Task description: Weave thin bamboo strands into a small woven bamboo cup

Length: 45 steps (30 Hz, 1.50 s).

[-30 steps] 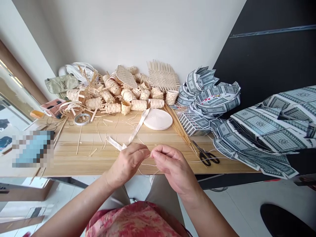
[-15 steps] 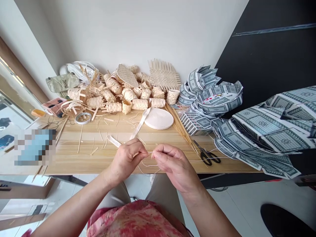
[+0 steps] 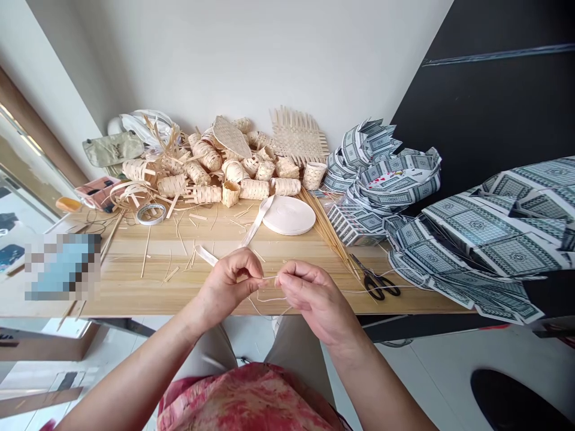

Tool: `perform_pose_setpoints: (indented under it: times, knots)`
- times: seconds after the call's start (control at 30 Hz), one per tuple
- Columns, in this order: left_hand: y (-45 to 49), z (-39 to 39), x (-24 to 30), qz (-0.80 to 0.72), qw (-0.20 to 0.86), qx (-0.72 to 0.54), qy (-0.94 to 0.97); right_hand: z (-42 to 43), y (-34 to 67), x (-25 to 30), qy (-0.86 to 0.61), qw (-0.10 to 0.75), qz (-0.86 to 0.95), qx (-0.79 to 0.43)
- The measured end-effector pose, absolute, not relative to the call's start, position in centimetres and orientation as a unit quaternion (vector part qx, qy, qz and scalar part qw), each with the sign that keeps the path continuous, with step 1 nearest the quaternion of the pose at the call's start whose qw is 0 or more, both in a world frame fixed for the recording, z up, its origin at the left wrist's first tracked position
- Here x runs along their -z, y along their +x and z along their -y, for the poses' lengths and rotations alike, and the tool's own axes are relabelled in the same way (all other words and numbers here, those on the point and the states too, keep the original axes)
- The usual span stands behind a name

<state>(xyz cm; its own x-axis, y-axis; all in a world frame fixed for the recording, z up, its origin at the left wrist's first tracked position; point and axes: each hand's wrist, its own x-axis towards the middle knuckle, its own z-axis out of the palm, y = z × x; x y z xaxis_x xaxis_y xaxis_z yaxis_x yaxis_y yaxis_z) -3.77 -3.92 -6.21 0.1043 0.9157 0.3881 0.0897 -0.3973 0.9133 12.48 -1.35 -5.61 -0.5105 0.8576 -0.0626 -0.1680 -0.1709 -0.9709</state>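
Observation:
Thin white string (image 3: 270, 277) is stretched between my two hands above the front of the wooden table. My left hand (image 3: 233, 281) pinches one end between thumb and forefinger. A short way to the right, my right hand (image 3: 309, 293) pinches it too, its other fingers curled in. Loose string hangs below the hands, and a strand runs right past the black scissors (image 3: 375, 281) toward the folded playing cards. Behind my hands lies a flat roll of white ribbon (image 3: 290, 215), its loose tail passing behind my left hand.
Small woven baskets (image 3: 233, 161) are heaped along the wall. Linked playing-card pieces (image 3: 476, 239) cover the table's right side. Thin wooden sticks (image 3: 330, 230) lie beside the ribbon roll, a tape roll (image 3: 151, 214) and scattered strips at left. The table edge (image 3: 179, 315) is close to my body.
My left hand has shifted slightly left, so a longer bit of string shows between the hands. My right hand has barely moved and keeps its pinch.

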Motion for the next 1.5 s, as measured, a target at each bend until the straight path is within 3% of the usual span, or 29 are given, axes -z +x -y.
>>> perform_pose_setpoints:
  times: [0.2,0.43,0.6,0.83,0.97,1.13,1.33,1.5]
  knots:
    - [-3.2,4.3,6.2,-0.34,0.559,-0.575,0.491,1.3,12.1,6.1,-0.318,0.359,0.512,-0.712]
    - [-2.8,4.5,7.1,-0.356,0.56,-0.614,0.428,1.7,12.1,6.8,-0.301,0.343,0.509,-0.73]
    - [-3.5,4.5,7.4,-0.417,0.472,-0.58,0.516,1.6,12.4,6.9,-0.312,0.335,0.515,-0.725]
    - [-4.7,4.5,8.3,-0.447,0.168,-0.491,0.729,1.4,12.7,6.9,-0.334,0.33,0.521,-0.713]
    - [-5.0,4.2,8.3,-0.49,0.142,-0.485,0.711,1.3,13.1,6.7,-0.324,0.349,0.505,-0.72]
    - [-4.4,3.0,7.9,-0.522,0.254,-0.508,0.636,0.8,13.4,6.3,-0.311,0.387,0.473,-0.728]
    - [-3.6,2.9,7.1,-0.422,0.626,-0.505,0.418,0.2,13.9,5.9,-0.318,0.416,0.451,-0.723]
    - [-3.8,3.5,6.7,-0.363,0.708,-0.501,0.34,-0.1,14.2,6.3,-0.332,0.422,0.445,-0.717]
